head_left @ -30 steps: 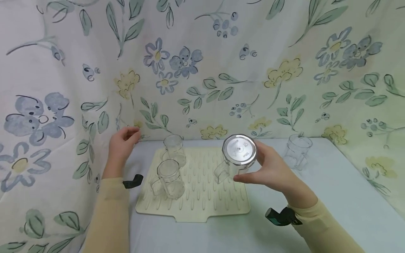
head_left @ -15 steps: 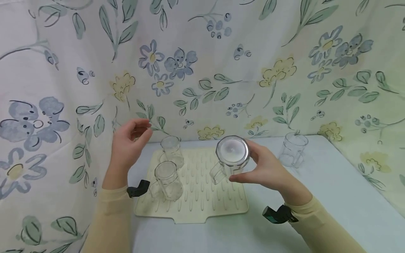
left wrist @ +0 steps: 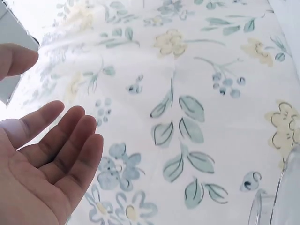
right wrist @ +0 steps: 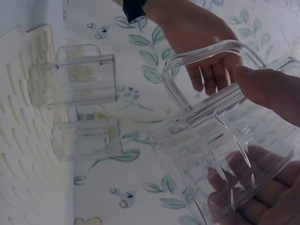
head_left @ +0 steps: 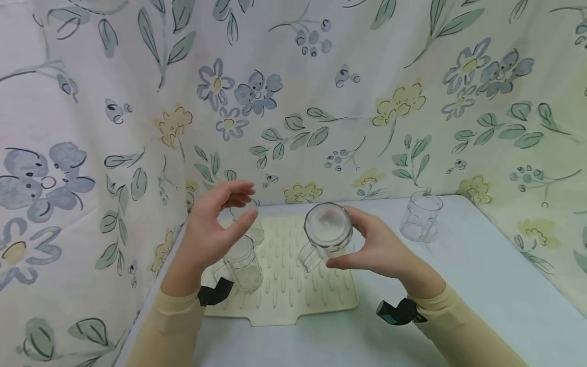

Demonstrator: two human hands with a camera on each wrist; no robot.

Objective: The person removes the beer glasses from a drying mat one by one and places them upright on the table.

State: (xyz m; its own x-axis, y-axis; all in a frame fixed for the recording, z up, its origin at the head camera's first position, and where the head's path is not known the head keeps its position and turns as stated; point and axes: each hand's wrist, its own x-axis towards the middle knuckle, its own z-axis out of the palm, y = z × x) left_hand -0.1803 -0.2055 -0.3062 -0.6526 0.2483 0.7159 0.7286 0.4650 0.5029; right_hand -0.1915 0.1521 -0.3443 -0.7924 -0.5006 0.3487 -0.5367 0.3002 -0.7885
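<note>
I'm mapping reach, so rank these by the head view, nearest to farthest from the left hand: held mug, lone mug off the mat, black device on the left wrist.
Nearest first from the left hand:
1. Black device: just below that hand.
2. Held mug: to the right, in the right hand.
3. Lone mug: far right, on the table.

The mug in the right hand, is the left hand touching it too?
Apart. The head view shows the pale mat in the gap between the left hand and the held mug.

Pale floral-print cloth [head_left: 293, 92] in blue, yellow and green, hanging behind a white tabletop [head_left: 472, 265]
</note>
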